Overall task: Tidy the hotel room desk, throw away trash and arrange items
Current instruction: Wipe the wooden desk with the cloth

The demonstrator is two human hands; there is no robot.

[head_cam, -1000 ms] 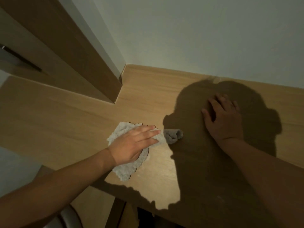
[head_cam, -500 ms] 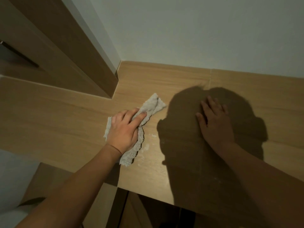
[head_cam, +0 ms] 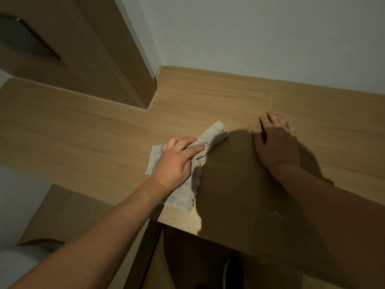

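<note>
A grey-white terry cloth [head_cam: 214,134] lies crumpled on the light wooden desk [head_cam: 83,132], near its front edge. My left hand [head_cam: 177,161] lies on the middle of the cloth. Its fingers are bent into the bunched fabric and the index finger points right. One end of the cloth sticks out past the fingers toward the wall; the other hangs back under my wrist. My right hand [head_cam: 275,142] rests flat on the bare desk to the right of the cloth, fingers spread, partly in shadow.
A brown wooden panel [head_cam: 93,59] rises from the desk at the back left and forms a corner with the pale wall [head_cam: 250,34]. The desk's front edge [head_cam: 177,224] runs below my left wrist. A white rounded object [head_cam: 16,263] sits at lower left.
My left hand has swept the cloth leftward and turned it, so its end now points toward the wall. Its fingers went from flat to bent into the fabric. My right hand stayed put.
</note>
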